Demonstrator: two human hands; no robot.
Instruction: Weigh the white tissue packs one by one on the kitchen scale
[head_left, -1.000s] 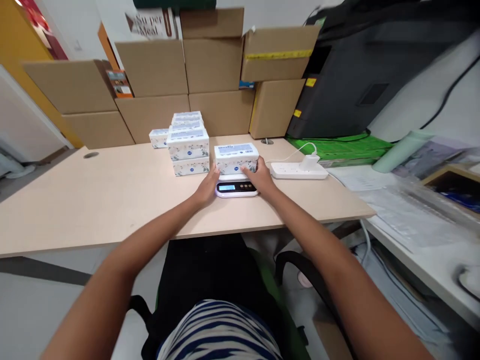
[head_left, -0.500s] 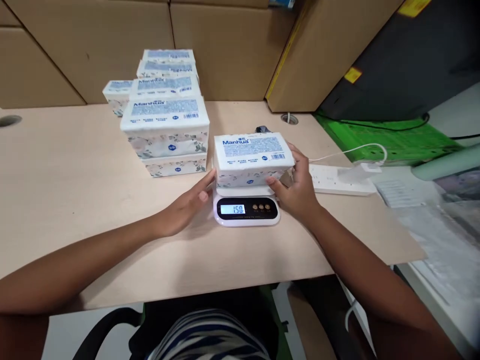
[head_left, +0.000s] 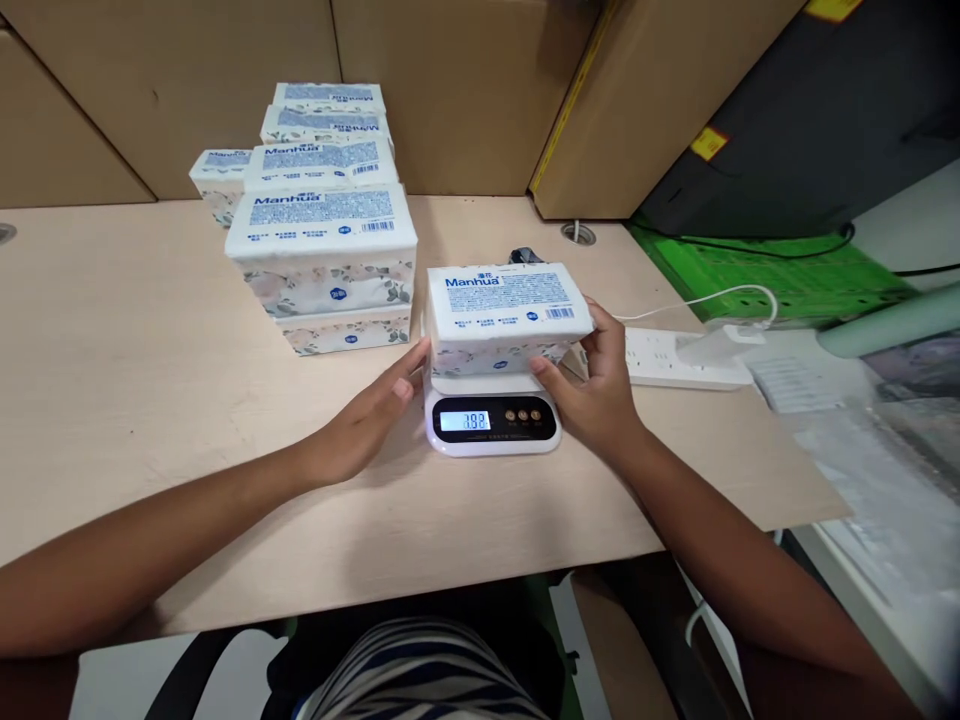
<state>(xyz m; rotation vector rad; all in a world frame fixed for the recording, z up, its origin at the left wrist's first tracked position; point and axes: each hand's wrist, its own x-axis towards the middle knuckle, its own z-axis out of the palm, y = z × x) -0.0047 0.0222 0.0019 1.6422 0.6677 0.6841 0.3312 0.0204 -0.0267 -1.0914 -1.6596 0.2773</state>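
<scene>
A white tissue pack (head_left: 504, 312) labelled Manhua lies on a small white digital scale (head_left: 491, 420) with a lit display. My right hand (head_left: 596, 392) cups the pack's right end, thumb under its front edge and fingers round the side. My left hand (head_left: 373, 418) rests on the table, fingers stretched out and tips touching the pack's left end. To the left behind stands a stack of several identical tissue packs (head_left: 324, 245).
Cardboard boxes (head_left: 450, 90) line the back of the wooden desk (head_left: 135, 340). A white power strip (head_left: 675, 358) with a plugged charger lies right of the scale. A green mat (head_left: 757, 275), a dark machine and plastic sheets occupy the right.
The scale reading has changed. My right hand has closed more firmly round the pack's right end. The view shifted slightly; the pack stays on the scale.
</scene>
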